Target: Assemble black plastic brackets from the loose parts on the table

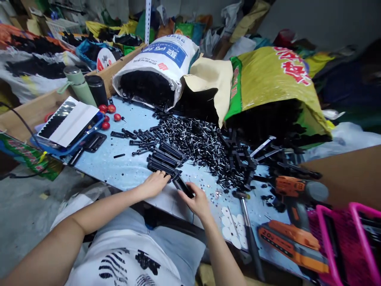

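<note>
My right hand (198,199) is closed around a long black plastic part (182,186), held tilted near the table's front edge. My left hand (155,183) is beside it, fingers curled together against the nearest black plastic bar (162,167) of a small stack; its fingertips are partly hidden. Similar black bars (169,153) lie side by side just beyond. A large heap of small black pieces and silvery pins (202,143) spreads behind both hands.
A hammer (248,230) and an orange cordless drill (293,230) lie at right, beside white discs (230,226) and a pink basket (321,222). Open sacks (166,51) stand behind. Left are a blue tray (74,149), red fruit-like balls (111,108) and a green bottle (77,85).
</note>
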Motion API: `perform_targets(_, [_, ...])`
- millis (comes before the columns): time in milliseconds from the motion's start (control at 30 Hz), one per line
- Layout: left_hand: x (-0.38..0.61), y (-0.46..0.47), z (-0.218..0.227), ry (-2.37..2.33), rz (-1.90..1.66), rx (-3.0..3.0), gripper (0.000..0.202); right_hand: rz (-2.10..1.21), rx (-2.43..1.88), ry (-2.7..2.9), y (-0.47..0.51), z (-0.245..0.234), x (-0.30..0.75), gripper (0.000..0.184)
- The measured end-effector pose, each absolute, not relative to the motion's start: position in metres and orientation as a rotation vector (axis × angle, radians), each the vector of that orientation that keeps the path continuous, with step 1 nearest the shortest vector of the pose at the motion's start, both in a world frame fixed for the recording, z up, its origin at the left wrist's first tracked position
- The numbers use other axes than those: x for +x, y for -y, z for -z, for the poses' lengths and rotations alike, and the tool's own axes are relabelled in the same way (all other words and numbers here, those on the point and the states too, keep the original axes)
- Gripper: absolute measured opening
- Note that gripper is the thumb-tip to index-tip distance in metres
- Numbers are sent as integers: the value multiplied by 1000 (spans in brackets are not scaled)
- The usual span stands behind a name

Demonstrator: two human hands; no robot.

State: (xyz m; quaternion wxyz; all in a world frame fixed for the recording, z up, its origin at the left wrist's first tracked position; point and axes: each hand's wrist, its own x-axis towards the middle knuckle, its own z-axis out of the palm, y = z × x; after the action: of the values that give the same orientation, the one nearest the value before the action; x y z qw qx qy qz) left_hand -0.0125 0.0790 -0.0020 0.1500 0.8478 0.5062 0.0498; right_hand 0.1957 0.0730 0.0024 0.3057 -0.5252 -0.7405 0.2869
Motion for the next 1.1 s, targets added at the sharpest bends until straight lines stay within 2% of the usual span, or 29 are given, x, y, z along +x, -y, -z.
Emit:
perform_targets(100, [-25, -77, 2, -1456, -220, 2387, 37, -682, -1214, 1814, -66, -4, 177, 22])
perform_targets(200, [-45, -65, 1, -1575, -449, 2245, 37, -771, -1062, 1778, -59, -6, 175, 28])
perform_targets(267, [-61, -55, 0, -1659, -672, 2106, 36, -867, -1051, 1879, -52, -4, 189, 32])
perform_targets(400, [-80, -36, 4, -1702, -960, 1788, 31, -852, -1174, 2227, -40, 5, 223, 23])
perform_targets(533, [-64, -24, 9, -1564, -1029, 1481, 32, -686, -1224, 2367, -39, 9, 200, 38])
perform_targets(600, [-48, -20, 8, -1451, -1050, 1427, 34, -833, -1252, 2184, -43, 9, 174, 39])
perform_targets(733, [-26, -16, -4, -1344, -1064, 1414, 42, -1417, -1237, 1602, -51, 2, 136, 50])
perform_targets(800, [-24, -16, -11, -1374, -1104, 1479, 42, -1571, -1152, 1511, -53, -2, 132, 55])
perform_targets(900, [-28, -17, -18, -1424, -1145, 1637, 35, -1497, -1077, 1624, -56, -7, 136, 55])
perform_targets(1100, [-32, -16, -21, -1374, -1170, 1818, 35, -977, -920, 2033, -65, -15, 148, 51])
